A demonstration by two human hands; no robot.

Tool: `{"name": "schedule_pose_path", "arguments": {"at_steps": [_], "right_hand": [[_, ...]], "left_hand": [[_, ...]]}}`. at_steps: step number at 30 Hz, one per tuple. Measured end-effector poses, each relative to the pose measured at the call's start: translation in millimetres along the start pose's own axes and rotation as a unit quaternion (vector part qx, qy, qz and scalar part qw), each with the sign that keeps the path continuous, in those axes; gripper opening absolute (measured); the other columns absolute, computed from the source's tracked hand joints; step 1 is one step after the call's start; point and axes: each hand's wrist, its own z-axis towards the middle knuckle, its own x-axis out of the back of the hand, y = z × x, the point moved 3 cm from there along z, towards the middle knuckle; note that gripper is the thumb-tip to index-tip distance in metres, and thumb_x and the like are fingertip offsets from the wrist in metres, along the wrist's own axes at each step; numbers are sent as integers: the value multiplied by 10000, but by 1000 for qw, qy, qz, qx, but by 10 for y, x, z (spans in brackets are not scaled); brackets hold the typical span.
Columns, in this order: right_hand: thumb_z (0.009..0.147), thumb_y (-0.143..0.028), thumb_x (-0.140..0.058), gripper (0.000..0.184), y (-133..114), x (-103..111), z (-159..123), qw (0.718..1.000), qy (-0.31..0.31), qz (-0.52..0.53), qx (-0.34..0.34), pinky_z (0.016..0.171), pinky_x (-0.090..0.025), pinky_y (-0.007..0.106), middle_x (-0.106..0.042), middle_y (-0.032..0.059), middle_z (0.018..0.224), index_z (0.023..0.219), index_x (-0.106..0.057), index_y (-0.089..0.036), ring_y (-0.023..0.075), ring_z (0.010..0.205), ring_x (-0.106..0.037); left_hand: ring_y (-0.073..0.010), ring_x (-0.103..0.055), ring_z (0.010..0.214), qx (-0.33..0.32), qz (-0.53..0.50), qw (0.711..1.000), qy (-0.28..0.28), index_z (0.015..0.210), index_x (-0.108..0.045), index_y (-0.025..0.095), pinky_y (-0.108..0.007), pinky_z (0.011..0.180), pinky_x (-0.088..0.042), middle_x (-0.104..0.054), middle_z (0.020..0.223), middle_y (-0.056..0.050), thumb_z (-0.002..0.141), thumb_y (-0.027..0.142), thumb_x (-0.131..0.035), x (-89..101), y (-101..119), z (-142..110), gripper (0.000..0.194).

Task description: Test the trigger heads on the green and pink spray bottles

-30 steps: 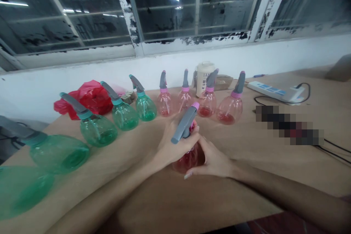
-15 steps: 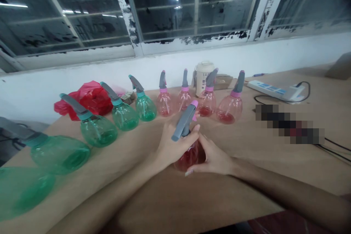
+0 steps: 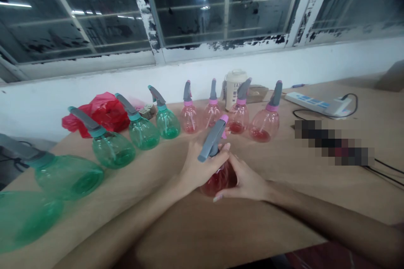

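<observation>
A pink spray bottle (image 3: pixel 217 183) with a grey trigger head stands on the table in front of me. My left hand (image 3: pixel 199 167) is wrapped round its neck, just under the head, with the thumb across the near side. Curved about the right side of its body is my right hand (image 3: pixel 248 180), thumb low and fingers near the neck. The far fingers of both hands are hidden behind the bottle. More pink spray bottles (image 3: pixel 263 128) stand in a row beyond my hands. Several green spray bottles (image 3: pixel 115 151) run along the left side.
Behind the bottles are a crumpled red plastic bag (image 3: pixel 109 113), a lidded paper cup (image 3: pixel 232 92) and a small box (image 3: pixel 257 93). A white power strip (image 3: pixel 312 103) with a plugged-in cable lies to the right, near a blurred-out dark object (image 3: pixel 333 143). Windows line the wall.
</observation>
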Motion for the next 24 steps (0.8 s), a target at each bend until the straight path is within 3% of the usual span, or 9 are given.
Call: {"name": "schedule_pose_path", "arguments": {"at_steps": [11,18,24], "right_hand": [[553,-569,-776,1079,0,-6,-2,1000,-1,3,-2,1038,-327,565,-448,135,1368,1426,-232,-243,351,1270,-403],[519,-586,-782,943,-9,-17,-17,999,2,19,-29,1002,-377,543,-546,122,1230,1297,-404,-212,338,1187,-478],[509,-594,-783,966,-18,-21,-16,999,10,20,-24,1006,-369,562,-538,124,1241,1311,-399,-216,349,1196,-469]], "left_hand": [[-110,-521,506,-10,10,1000,-15,697,-530,193,-239,496,-452,-540,568,41,766,281,-587,6,34,69,126],[-117,-530,552,-15,7,1000,-14,757,-529,207,-245,545,-463,-542,611,43,762,201,-560,8,111,69,31],[-116,-514,542,-10,12,1000,-18,727,-536,205,-255,545,-457,-537,612,40,778,233,-554,10,79,61,61]]}}
